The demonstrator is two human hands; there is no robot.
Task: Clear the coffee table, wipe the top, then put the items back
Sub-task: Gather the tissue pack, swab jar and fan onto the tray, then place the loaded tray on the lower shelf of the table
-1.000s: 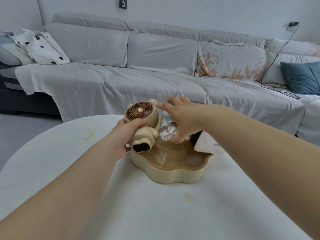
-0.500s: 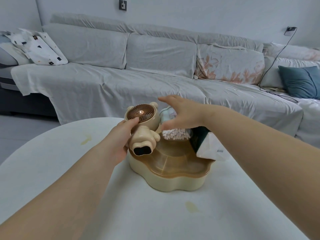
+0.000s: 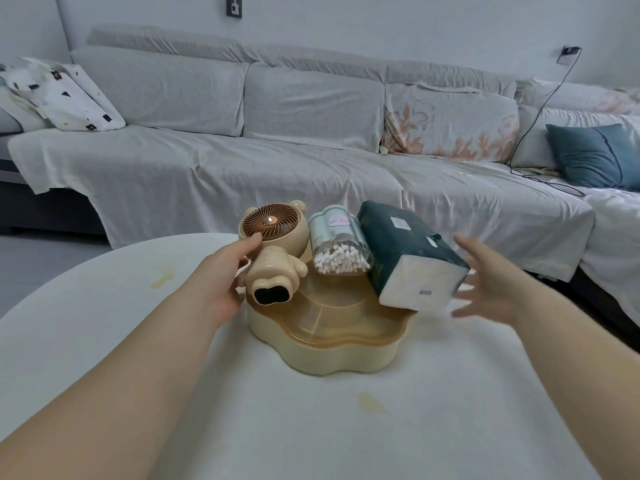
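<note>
Stained coffee table (image 3: 104,341): clearing step, I judge. My left hand (image 3: 221,282) grips bear fan (image 3: 273,251); right hand (image 3: 485,282) spread, empty. Next: lift tray (image 3: 346,358) level.

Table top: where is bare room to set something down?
Bare, though stained: the near table strip between the forearms, before the tray; also left of the left hand. Crowded: the tray's far side, with fan, swab jar and tissue pack.

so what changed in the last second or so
The right hand let go of the cotton swab jar and swung out to the right. It is now open, close beside the tissue pack. The left hand still grips the bear-shaped fan. Jar, pack and fan stay on the beige tray.
</note>
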